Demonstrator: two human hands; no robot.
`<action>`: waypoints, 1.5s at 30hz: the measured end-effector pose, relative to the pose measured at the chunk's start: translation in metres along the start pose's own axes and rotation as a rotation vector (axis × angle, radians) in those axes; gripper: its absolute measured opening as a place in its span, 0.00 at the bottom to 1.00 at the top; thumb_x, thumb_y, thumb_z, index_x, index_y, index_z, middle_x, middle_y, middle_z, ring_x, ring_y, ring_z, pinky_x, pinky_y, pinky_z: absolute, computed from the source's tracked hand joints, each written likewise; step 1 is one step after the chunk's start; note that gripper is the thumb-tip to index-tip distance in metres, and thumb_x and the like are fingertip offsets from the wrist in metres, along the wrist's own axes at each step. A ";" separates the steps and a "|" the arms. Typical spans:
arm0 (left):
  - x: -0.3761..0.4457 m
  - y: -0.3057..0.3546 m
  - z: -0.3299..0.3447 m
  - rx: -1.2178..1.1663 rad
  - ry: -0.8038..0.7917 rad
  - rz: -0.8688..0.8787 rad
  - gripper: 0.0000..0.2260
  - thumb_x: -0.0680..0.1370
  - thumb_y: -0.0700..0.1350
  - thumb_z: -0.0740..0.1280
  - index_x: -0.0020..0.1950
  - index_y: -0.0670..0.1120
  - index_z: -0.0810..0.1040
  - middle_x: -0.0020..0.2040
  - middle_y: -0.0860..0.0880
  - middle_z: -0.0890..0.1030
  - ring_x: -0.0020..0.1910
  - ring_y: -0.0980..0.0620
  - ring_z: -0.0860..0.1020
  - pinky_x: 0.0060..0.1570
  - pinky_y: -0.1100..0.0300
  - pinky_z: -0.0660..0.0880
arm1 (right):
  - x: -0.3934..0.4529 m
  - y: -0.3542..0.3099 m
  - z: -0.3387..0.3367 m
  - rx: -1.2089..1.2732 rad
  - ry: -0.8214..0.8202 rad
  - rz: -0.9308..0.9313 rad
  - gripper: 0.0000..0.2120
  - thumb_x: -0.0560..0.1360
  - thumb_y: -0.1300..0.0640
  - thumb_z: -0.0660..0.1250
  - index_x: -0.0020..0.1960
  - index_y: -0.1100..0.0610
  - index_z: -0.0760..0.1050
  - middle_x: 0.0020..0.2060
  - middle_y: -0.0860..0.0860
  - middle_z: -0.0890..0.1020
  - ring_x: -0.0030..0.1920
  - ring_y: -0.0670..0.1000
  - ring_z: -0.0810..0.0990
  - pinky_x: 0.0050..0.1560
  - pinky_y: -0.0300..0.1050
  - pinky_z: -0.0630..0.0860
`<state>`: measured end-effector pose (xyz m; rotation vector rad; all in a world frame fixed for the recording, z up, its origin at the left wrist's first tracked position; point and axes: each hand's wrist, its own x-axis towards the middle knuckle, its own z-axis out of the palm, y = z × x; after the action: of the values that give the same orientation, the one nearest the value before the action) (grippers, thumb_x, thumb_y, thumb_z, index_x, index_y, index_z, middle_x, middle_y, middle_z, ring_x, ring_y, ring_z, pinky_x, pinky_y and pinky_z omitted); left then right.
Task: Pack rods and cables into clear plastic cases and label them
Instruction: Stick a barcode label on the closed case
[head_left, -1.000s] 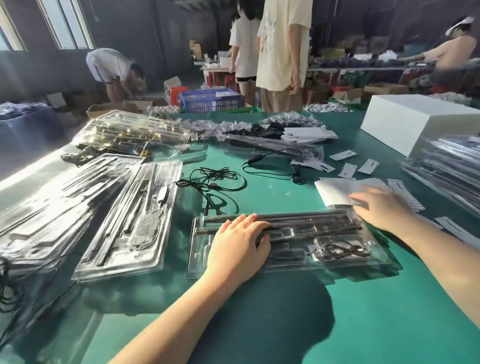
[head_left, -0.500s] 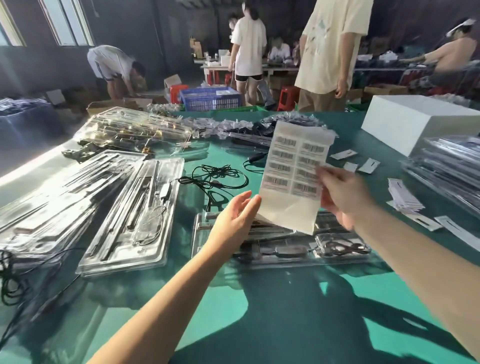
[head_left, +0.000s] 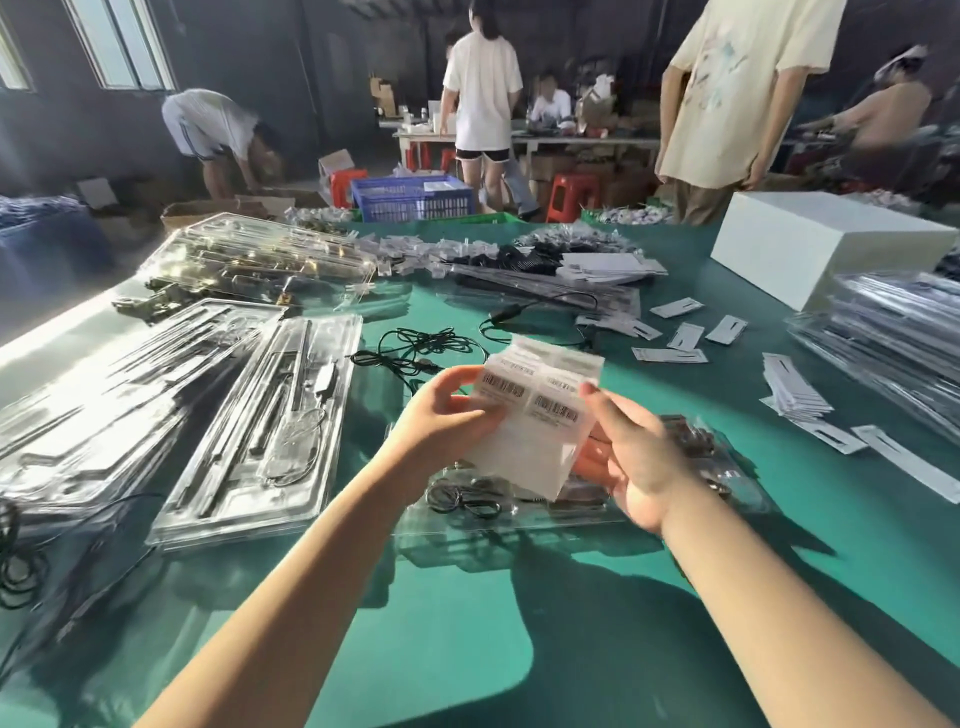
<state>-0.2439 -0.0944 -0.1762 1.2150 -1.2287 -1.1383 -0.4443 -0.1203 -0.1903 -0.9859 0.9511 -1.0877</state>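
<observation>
Head view: a barcode label sheet (head_left: 540, 415) is pinched by the left hand (head_left: 447, 415) and gripped by the right hand (head_left: 636, 467) above the packed clear case (head_left: 691, 493) at six o'clock, presumably so a label can be peeled.

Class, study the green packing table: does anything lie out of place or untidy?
Yes. A black cable lies loose and tangled on the table, outside any case, and white paper slips are scattered beyond both hands, unstacked. The label sheet is properly held.
</observation>
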 end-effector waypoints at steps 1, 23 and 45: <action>0.001 -0.002 0.003 -0.043 0.031 0.005 0.19 0.75 0.36 0.70 0.64 0.48 0.74 0.49 0.46 0.84 0.41 0.52 0.83 0.33 0.60 0.78 | -0.003 0.006 0.002 -0.019 -0.029 0.003 0.41 0.59 0.45 0.76 0.69 0.56 0.68 0.41 0.48 0.86 0.38 0.46 0.85 0.33 0.41 0.79; -0.002 -0.010 0.023 0.045 0.280 0.145 0.03 0.73 0.50 0.72 0.43 0.52 0.81 0.41 0.54 0.84 0.37 0.60 0.79 0.36 0.65 0.73 | -0.023 0.027 -0.006 -1.006 0.453 -0.601 0.33 0.70 0.51 0.75 0.68 0.66 0.71 0.67 0.64 0.71 0.68 0.64 0.68 0.69 0.57 0.63; -0.028 0.014 0.049 0.820 0.123 0.675 0.05 0.74 0.56 0.70 0.44 0.60 0.85 0.43 0.59 0.84 0.40 0.61 0.80 0.42 0.57 0.77 | -0.037 0.021 0.001 -0.800 0.208 -0.770 0.14 0.71 0.45 0.69 0.46 0.56 0.83 0.39 0.36 0.78 0.48 0.49 0.76 0.51 0.53 0.74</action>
<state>-0.2938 -0.0679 -0.1652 1.2439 -1.8923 -0.0343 -0.4450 -0.0807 -0.2057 -2.0360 1.2519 -1.4870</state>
